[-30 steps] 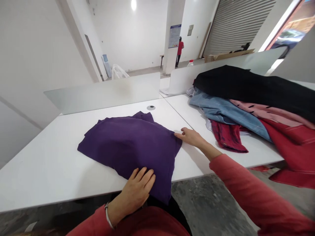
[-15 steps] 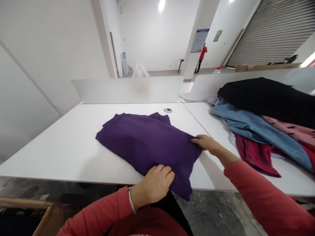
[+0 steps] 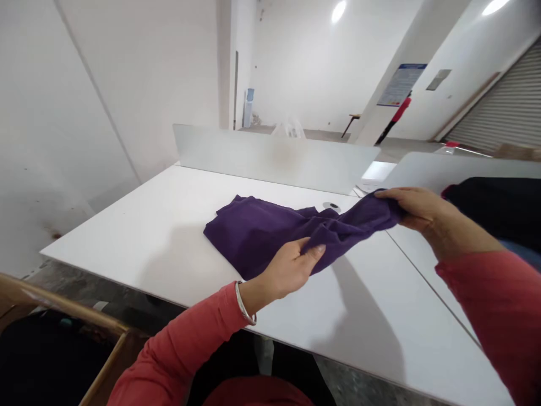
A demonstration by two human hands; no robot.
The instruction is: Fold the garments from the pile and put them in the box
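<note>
A purple garment lies partly on the white table, its left part flat and its right end lifted and bunched. My left hand pinches its near edge between thumb and fingers, just above the tabletop. Higher and to the right, my right hand grips the raised end, its fingers closed round the cloth. The fabric between the two hands is creased. I cannot make out which kind of garment it is.
The white table has a frosted divider at its back. Dark clothes are piled at the right. A wooden-edged box with black cloth in it stands at the lower left. Far off, a person in red is partly behind a pillar.
My right hand has lifted the garment's right end up off the table. My left hand has moved up from the near edge with the cloth. The view has turned left.
</note>
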